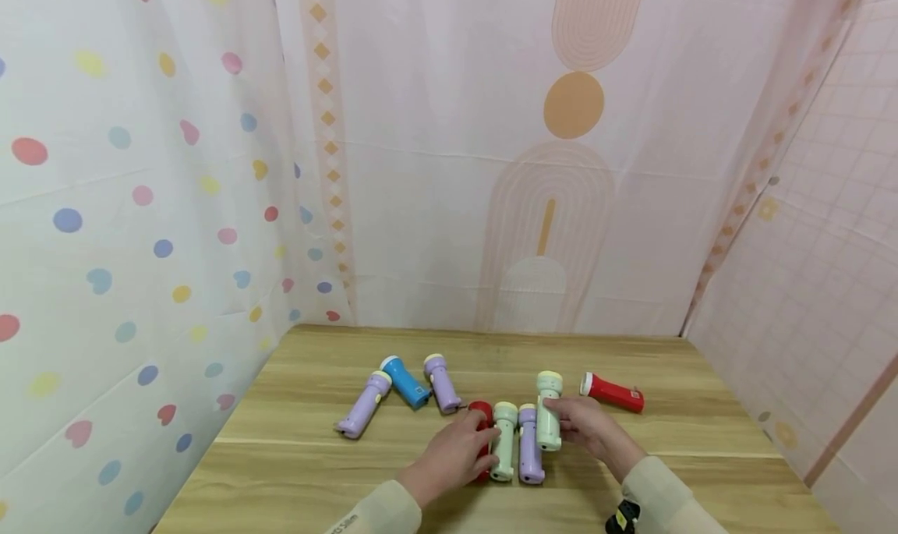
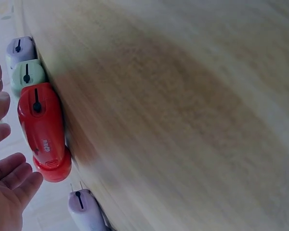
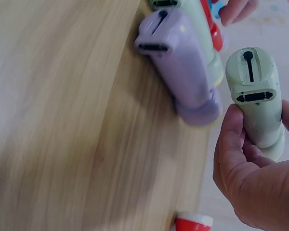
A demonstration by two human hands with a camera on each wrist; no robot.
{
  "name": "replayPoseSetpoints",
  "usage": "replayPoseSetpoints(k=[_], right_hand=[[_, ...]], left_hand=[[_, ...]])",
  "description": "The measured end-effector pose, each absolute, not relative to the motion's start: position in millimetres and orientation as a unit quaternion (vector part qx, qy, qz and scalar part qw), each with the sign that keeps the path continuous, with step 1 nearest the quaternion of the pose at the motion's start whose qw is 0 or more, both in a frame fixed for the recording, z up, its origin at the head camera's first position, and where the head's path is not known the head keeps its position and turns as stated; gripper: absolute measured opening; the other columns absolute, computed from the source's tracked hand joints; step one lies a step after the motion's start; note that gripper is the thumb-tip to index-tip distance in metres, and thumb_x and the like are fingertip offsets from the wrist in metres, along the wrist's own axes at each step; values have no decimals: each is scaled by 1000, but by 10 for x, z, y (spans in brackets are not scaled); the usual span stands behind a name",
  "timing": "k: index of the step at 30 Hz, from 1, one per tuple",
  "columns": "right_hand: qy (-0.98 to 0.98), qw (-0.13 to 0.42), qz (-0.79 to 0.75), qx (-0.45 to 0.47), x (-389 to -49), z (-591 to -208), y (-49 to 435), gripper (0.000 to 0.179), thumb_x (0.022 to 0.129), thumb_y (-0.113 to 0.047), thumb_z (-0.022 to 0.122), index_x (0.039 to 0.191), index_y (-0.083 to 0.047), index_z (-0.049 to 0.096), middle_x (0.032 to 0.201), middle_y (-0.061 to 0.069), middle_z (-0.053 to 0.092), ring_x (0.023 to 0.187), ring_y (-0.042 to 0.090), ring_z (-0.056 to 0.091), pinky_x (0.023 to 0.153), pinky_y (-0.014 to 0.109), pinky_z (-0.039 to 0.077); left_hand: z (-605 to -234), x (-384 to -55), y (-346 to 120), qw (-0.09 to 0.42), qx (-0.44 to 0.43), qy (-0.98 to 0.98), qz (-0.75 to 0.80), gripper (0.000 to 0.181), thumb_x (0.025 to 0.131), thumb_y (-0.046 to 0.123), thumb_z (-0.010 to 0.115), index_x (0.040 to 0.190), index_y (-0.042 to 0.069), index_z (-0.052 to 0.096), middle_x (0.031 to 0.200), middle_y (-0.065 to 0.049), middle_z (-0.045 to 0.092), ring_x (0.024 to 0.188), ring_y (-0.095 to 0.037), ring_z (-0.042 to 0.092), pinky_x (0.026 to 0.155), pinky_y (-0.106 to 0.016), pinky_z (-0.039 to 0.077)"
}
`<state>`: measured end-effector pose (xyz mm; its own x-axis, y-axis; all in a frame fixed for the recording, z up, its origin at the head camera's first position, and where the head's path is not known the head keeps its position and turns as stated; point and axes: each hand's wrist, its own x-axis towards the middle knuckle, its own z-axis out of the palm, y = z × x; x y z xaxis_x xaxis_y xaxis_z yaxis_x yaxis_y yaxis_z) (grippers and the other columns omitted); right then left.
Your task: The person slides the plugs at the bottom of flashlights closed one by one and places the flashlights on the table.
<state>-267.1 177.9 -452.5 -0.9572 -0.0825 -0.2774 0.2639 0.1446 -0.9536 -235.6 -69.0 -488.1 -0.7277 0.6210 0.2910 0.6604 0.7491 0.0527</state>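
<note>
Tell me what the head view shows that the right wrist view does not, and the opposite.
Only head: the leftmost purple plastic flashlight and the orange circle printed on the fabric curtain.
Only right wrist: the narrow black slot in the end of the held pale green plastic flashlight.
Both: that flashlight, in the right grip, and the white-rimmed red plastic flashlight.

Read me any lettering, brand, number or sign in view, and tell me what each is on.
"Slim", apparently, on the left sleeve; preceding letters unclear.
White print on the red flashlight by the left hand: too small.
Label on the blue flashlight: too small.
Label on the far-right red flashlight: too small.
</note>
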Motion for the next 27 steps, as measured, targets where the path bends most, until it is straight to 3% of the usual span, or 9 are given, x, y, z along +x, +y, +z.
replayPoseSetpoints(k=[7, 15, 23, 27], right_hand=[[743, 136, -653, 52, -2694, -4621, 1901, 39, 96, -14, 62, 119, 17, 54, 88, 8, 68, 80, 18, 66, 75, 37, 56], [768, 138, -621, 73, -2689, -4670, 1987, 52, 97, -15, 62, 130, 21, 46, 93, 12, 69, 82, 19, 66, 78, 40, 56], [783, 133, -600, 91, -2632, -4719, 1972, 34, 92, -13, 68, 110, 15, 60, 87, 12, 67, 76, 19, 64, 70, 36, 57], [790, 136, -590, 96, -2623, -4762, 1974, 39, 91, -15, 69, 113, 17, 59, 89, 13, 68, 78, 20, 65, 72, 37, 57]], left_hand=[[-4878, -2337, -698, 102, -342, -930, -89, 28, 93, 35, 71, 117, 21, 71, 101, -1, 53, 94, -15, 48, 81, -27, 48], [-4847, -2316, -688, 84, -344, -931, -92, 26, 94, 34, 69, 116, 21, 72, 106, -3, 54, 98, -16, 48, 84, -26, 48], [-4838, -2320, -688, 80, -343, -932, -92, 25, 94, 34, 69, 115, 21, 72, 103, -2, 53, 97, -15, 48, 83, -26, 48], [-4834, -2324, -682, 61, -335, -935, -93, 26, 94, 34, 69, 116, 21, 72, 102, -1, 52, 98, -14, 46, 83, -26, 47]])
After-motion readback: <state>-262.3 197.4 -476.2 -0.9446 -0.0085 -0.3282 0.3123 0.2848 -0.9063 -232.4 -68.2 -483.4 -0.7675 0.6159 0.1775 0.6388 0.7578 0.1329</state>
